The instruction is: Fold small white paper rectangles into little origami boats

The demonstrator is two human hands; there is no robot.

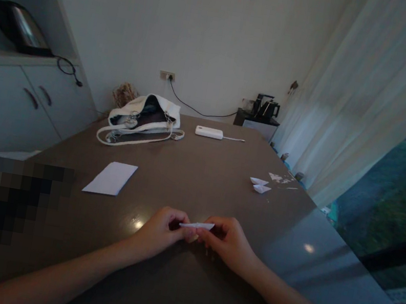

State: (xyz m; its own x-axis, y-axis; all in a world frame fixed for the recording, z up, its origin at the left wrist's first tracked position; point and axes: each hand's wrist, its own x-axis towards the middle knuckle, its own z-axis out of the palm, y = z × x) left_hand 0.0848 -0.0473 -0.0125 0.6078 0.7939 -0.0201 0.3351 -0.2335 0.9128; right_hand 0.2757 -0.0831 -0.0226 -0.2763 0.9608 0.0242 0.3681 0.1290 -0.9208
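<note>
Holding folded paper (197, 225) btwn L hand (162, 228), R hand (230, 239)

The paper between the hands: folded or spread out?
Folded: the paper shows as a narrow, pointed shape, held by the left hand and right hand.

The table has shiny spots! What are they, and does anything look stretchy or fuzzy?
Head view: two glare spots on the table, probably reflected lights; head view: kettle looks stretched near the left edge; head view: held paper looks soft, its details unclear.
</note>
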